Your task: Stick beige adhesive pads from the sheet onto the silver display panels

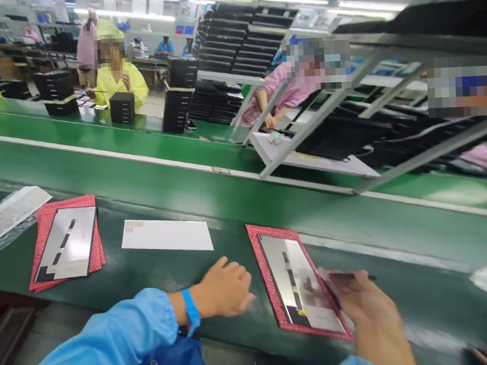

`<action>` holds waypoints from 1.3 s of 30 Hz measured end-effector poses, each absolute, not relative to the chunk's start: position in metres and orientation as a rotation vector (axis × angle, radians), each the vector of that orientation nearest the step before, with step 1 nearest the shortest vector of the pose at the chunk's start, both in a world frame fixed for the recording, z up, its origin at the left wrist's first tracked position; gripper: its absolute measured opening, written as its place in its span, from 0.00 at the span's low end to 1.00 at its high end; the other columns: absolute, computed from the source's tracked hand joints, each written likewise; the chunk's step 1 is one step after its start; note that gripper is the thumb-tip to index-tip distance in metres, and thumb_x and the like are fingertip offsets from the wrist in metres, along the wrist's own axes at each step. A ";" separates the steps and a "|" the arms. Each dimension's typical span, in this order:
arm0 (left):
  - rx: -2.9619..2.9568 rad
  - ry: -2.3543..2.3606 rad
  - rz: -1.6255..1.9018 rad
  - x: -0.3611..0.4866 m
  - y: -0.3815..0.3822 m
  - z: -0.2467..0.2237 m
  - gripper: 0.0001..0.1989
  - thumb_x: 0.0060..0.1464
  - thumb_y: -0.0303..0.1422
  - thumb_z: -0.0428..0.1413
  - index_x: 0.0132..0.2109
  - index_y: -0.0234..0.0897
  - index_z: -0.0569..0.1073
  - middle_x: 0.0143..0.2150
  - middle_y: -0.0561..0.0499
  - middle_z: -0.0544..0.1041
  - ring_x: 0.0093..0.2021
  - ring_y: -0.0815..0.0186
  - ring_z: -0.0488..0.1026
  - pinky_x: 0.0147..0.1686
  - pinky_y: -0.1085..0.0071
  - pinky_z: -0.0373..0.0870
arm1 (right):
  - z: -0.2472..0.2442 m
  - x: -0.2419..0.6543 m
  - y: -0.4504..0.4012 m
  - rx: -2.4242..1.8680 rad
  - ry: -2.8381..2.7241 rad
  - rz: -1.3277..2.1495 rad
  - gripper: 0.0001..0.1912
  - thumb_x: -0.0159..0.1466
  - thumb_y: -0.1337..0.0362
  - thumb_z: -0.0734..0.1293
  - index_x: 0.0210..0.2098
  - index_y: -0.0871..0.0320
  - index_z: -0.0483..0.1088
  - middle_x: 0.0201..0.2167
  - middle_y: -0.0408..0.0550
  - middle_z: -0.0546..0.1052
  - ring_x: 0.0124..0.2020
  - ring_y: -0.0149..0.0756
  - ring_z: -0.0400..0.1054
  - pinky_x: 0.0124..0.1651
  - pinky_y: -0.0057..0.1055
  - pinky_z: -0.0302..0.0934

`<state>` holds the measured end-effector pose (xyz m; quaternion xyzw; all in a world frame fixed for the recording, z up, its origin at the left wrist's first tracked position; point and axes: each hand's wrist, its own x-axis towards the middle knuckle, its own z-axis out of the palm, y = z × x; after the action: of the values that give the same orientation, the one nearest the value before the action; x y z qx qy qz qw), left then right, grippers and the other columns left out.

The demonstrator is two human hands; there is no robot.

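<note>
My left hand (223,288), with a blue wrist strap (191,309), rests palm down over the near part of the dark green table, fingers loosely bent and nothing seen in them. Beside the right edge of a silver-backed display panel (298,282), my right hand (363,298) is blurred by motion. Its fingers are closed around a thin black stick-like tool (348,276) whose exact kind I cannot make out. The panel lies on a red bubble-wrap sheet (254,237); a dark strip and a small yellow patch show on its back.
At left, another display panel (74,238) lies on red bubble-wrap sheets (41,223), near clear plastic packaging (16,211). A white rectangular sheet (167,235) lies between the panels. Beyond are a green conveyor (166,178), a slanting metal frame (306,131), black tray stacks and co-workers.
</note>
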<state>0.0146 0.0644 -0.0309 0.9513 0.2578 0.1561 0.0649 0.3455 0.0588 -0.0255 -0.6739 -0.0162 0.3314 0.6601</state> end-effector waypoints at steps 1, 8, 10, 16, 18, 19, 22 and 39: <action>2.868 0.798 0.458 0.031 0.062 -0.034 0.23 0.69 0.48 0.53 0.52 0.29 0.76 0.51 0.40 0.80 0.53 0.55 0.76 0.60 0.52 0.70 | -0.027 0.342 0.057 -1.535 0.005 0.784 0.09 0.68 0.66 0.62 0.30 0.61 0.63 0.31 0.54 0.69 0.27 0.36 0.69 0.28 0.27 0.69; 2.896 0.943 0.396 0.050 0.049 -0.053 0.32 0.73 0.49 0.44 0.68 0.26 0.69 0.69 0.32 0.70 0.71 0.48 0.62 0.66 0.39 0.63 | -0.039 0.297 0.041 -1.514 0.078 0.862 0.05 0.66 0.69 0.62 0.33 0.64 0.65 0.30 0.55 0.70 0.27 0.34 0.68 0.28 0.24 0.68; 2.913 0.967 0.356 0.028 0.044 -0.052 0.31 0.74 0.47 0.43 0.70 0.28 0.67 0.72 0.33 0.67 0.73 0.48 0.59 0.67 0.39 0.62 | -0.044 0.278 0.033 -1.484 0.077 0.862 0.05 0.66 0.69 0.62 0.34 0.64 0.65 0.31 0.55 0.71 0.29 0.34 0.69 0.30 0.24 0.69; 2.854 1.050 0.169 -0.046 0.032 -0.034 0.29 0.75 0.40 0.40 0.74 0.28 0.59 0.77 0.36 0.61 0.76 0.49 0.56 0.70 0.32 0.57 | -0.059 0.221 0.008 -1.380 0.010 0.908 0.08 0.65 0.64 0.68 0.38 0.63 0.66 0.33 0.50 0.70 0.36 0.35 0.72 0.40 0.29 0.74; 2.773 1.119 0.105 -0.053 0.028 -0.021 0.29 0.75 0.39 0.38 0.75 0.28 0.58 0.77 0.37 0.60 0.76 0.49 0.56 0.70 0.30 0.56 | -0.050 0.215 0.003 -1.378 -0.027 0.957 0.12 0.64 0.61 0.70 0.39 0.64 0.66 0.34 0.51 0.70 0.37 0.35 0.73 0.42 0.29 0.74; 2.732 1.158 0.080 -0.053 0.025 -0.013 0.29 0.76 0.38 0.37 0.75 0.28 0.58 0.77 0.38 0.61 0.76 0.49 0.57 0.70 0.30 0.56 | -0.042 0.216 0.002 -1.385 -0.049 0.976 0.15 0.63 0.59 0.72 0.39 0.64 0.67 0.36 0.53 0.71 0.38 0.36 0.73 0.43 0.29 0.74; 2.661 1.238 0.073 -0.041 0.013 0.010 0.28 0.75 0.36 0.37 0.74 0.30 0.59 0.77 0.39 0.61 0.76 0.46 0.57 0.69 0.29 0.57 | -0.007 0.226 0.003 -1.435 -0.126 0.979 0.26 0.54 0.53 0.80 0.39 0.66 0.70 0.40 0.58 0.73 0.39 0.38 0.73 0.42 0.29 0.74; 2.734 0.983 0.257 -0.020 0.013 0.015 0.23 0.72 0.40 0.50 0.66 0.33 0.72 0.71 0.40 0.71 0.73 0.50 0.64 0.75 0.35 0.46 | 0.036 0.181 -0.011 -1.894 -0.477 0.840 0.30 0.49 0.48 0.84 0.32 0.65 0.71 0.24 0.49 0.66 0.21 0.28 0.59 0.21 0.20 0.49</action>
<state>-0.0200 0.0125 0.0146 0.9315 0.3348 0.0875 0.1122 0.1814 -0.0114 0.0357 -0.7784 -0.1962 0.3453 0.4862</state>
